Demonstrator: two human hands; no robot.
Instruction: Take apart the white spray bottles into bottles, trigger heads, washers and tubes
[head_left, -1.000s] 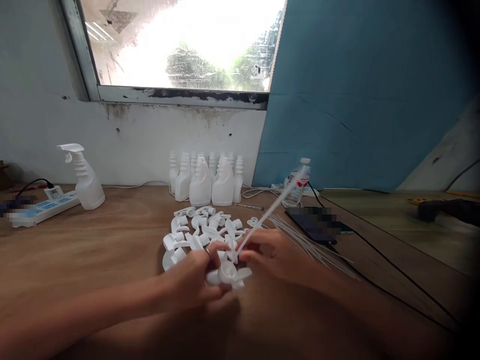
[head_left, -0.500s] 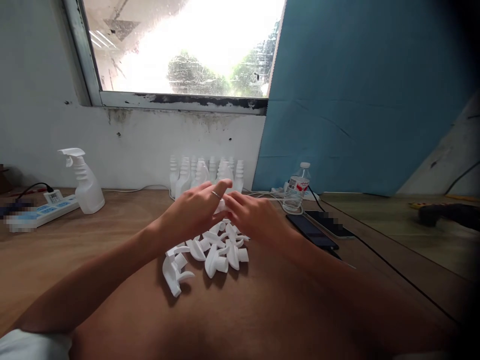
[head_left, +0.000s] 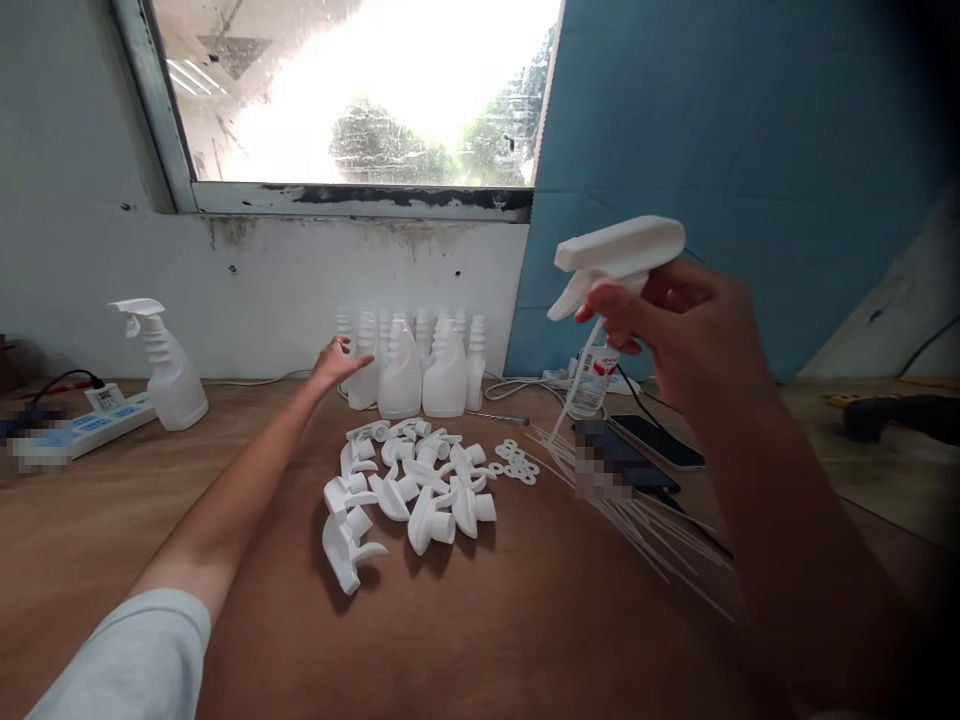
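My right hand (head_left: 686,325) is raised above the table and closed around a white trigger spray head (head_left: 616,252) with a thin dip tube hanging from it. My left hand (head_left: 335,362) is stretched far forward, its fingers touching the leftmost of several empty white bottles (head_left: 409,365) lined up against the wall. Whether the fingers have closed on a bottle is unclear. A pile of loose white spray heads (head_left: 405,485) lies on the wooden table (head_left: 480,640) between my arms.
A finished spray bottle (head_left: 169,365) stands at the left by a power strip (head_left: 71,425). Small white washers (head_left: 516,465) and a bundle of thin tubes (head_left: 645,520) lie right of the pile. A water bottle (head_left: 592,385), two phones (head_left: 645,445) and cables sit at the right.
My right hand has lifted up and to the right with an assembled spray head and tube. My left hand has left it and reached forward to the row of bottles.
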